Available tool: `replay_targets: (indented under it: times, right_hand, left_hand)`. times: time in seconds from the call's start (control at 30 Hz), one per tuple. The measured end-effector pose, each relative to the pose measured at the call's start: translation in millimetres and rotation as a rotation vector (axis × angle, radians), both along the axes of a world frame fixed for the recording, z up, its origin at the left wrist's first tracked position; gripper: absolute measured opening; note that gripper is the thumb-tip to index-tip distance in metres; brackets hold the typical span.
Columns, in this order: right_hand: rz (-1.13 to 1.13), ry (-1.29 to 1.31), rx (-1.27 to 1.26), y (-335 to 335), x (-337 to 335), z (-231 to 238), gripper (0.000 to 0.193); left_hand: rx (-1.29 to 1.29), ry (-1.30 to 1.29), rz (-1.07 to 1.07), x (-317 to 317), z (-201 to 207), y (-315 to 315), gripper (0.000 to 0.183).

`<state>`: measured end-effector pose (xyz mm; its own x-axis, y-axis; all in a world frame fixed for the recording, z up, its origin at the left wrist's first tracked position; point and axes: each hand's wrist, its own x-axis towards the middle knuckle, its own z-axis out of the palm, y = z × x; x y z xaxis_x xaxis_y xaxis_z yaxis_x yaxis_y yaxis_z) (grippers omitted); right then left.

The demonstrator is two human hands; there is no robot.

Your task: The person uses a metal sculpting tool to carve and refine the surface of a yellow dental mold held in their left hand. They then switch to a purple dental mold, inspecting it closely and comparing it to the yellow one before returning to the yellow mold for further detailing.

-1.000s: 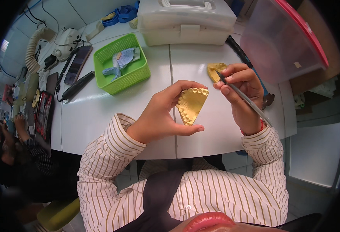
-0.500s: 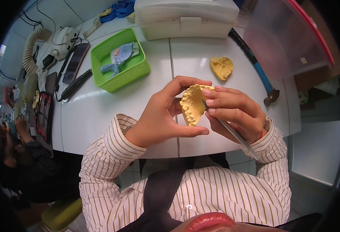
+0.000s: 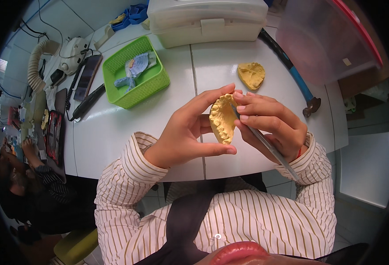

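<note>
Between the thumb and fingers of my left hand (image 3: 181, 130) a yellow plaster dental cast (image 3: 223, 121) is gripped, its row of teeth along the left side and its hollow facing me. My right hand (image 3: 274, 126) holds a slim metal carving knife (image 3: 269, 148) like a pen. The knife's tip touches or nearly touches the upper inner part of the cast; the exact contact is hard to see. Fingertips of my right hand rest by the cast's upper right edge. A second yellow plaster cast (image 3: 251, 75) lies on the white table beyond my right hand.
A green basket (image 3: 137, 95) with light blue impression pieces stands at the left. A lidded plastic box (image 3: 207, 33) is at the back. The hammer (image 3: 298, 79) lies at the right by a clear tub (image 3: 327, 48). A black handpiece (image 3: 88, 104) and phone (image 3: 87, 77) lie farther left.
The cast has turned in my left hand, so it looks narrower and more edge-on. My right hand and the knife have shifted slightly with it. The whole view has tilted a little.
</note>
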<state>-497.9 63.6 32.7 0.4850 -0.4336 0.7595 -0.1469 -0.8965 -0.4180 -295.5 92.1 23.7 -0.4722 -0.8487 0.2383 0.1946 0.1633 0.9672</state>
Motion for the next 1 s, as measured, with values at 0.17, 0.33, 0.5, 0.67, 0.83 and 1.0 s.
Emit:
replay_targets:
  times: [0.17,0.33,0.5,0.67,0.83,1.0]
  right_hand:
    - [0.029,-0.013,0.013,1.3,-1.1,2.6,0.021]
    - [0.073,-0.031,0.073,2.3,-3.7,0.6,0.021]
    - [0.107,-0.093,0.142,0.7,-2.7,-1.0,0.018]
    - [0.168,-0.139,0.175,1.8,-3.9,-3.3,0.018]
    - [0.222,-0.125,0.163,2.5,-7.8,0.7,0.021]
    - [0.234,-0.129,0.164,3.0,-7.6,0.3,0.02]
  left_hand:
    - [-0.085,-0.028,-0.014,1.2,-2.1,-1.1,0.091]
    - [-0.033,-0.008,-0.073,2.6,-2.3,0.8,0.094]
    - [0.107,0.039,-0.051,0.8,-1.5,3.8,0.105]
    - [-0.033,0.03,-0.076,-0.3,-3.5,4.1,0.102]
    - [-0.233,-0.064,-0.103,-1.0,0.5,3.0,0.109]
    - [-0.272,-0.056,-0.114,-1.7,-0.5,3.7,0.113]
